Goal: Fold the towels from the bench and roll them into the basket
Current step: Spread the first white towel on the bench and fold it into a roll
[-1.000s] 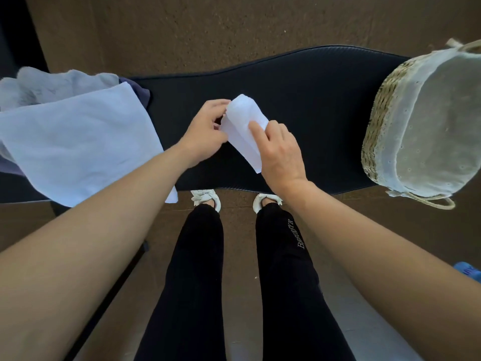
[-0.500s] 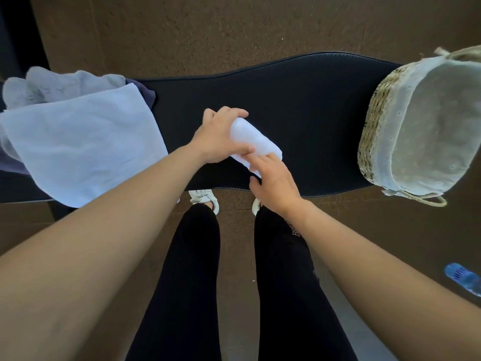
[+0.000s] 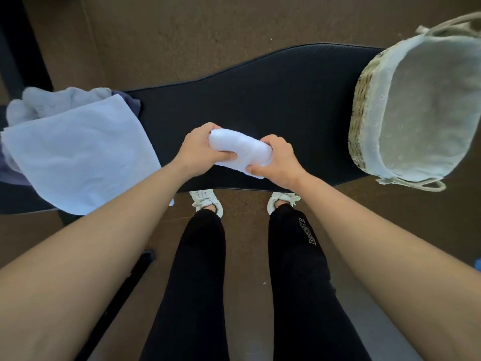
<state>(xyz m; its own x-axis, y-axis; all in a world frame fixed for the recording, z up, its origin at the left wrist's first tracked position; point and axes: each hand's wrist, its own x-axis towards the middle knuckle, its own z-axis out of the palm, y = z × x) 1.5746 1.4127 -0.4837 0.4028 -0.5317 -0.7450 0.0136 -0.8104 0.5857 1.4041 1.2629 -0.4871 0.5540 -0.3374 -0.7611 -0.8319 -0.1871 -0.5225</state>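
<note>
Towel [image 3: 242, 147] ends inside both grips [image 3: 199, 149] [image 3: 282, 162]

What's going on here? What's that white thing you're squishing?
A person stands at a black bench with a small white towel, mostly rolled up, between both hands. The left hand grips one end and the right hand grips the other, just above the bench. More towels lie heaped at the bench's left end, waiting. The basket sits at the right end, and no towel shows in the part of it in view.
</note>
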